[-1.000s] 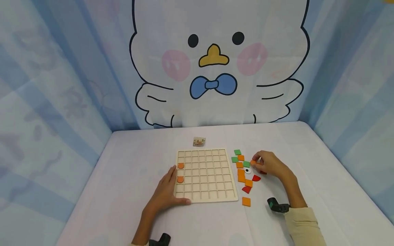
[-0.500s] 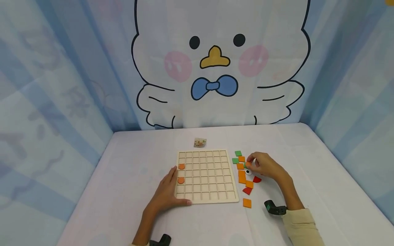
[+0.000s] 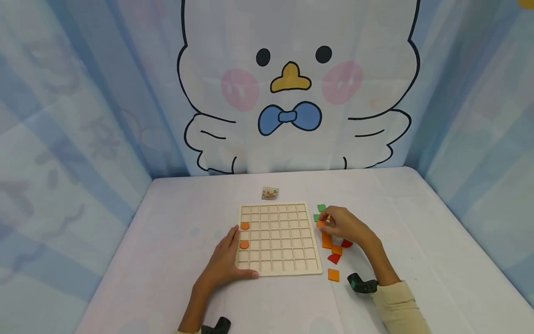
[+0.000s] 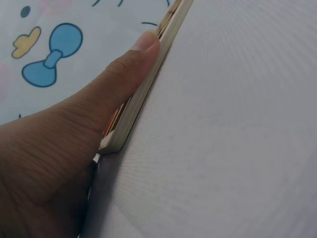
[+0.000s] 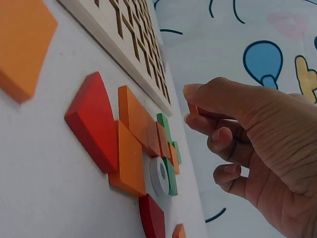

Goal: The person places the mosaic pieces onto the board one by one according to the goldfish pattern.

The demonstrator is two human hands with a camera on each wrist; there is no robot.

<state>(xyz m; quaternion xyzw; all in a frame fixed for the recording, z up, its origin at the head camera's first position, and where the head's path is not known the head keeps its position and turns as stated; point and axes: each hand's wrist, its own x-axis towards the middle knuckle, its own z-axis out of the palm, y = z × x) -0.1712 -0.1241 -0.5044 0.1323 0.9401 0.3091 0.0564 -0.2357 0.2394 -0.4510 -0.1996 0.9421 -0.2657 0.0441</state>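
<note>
A pale wooden grid board (image 3: pixel 279 254) lies on the table, with two orange discs (image 3: pixel 244 225) in cells of its left column. My left hand (image 3: pixel 224 260) rests at the board's near left corner, fingers along the left side. Its thumb (image 4: pixel 124 69) lies straight along the near edge in the left wrist view. Just right of the board, my right hand (image 3: pixel 346 227) pinches an orange disc (image 3: pixel 320 223) between thumb and index finger. The right wrist view shows that disc (image 5: pixel 192 109) edge-on, above the table, with the other fingers loosely bent.
Beneath and near the right hand lie several orange squares (image 3: pixel 333 274), green pieces (image 3: pixel 321 207), red quarter-round pieces (image 3: pixel 334 258) and a white eye disc (image 5: pixel 158 177). A small patterned card (image 3: pixel 270 193) sits behind the board. A printed curtain (image 3: pixel 292 148) hangs beyond the table.
My right hand has moved left with the orange disc, from the right side of the loose pieces toward the board's right edge. The left hand and board stay in place.
</note>
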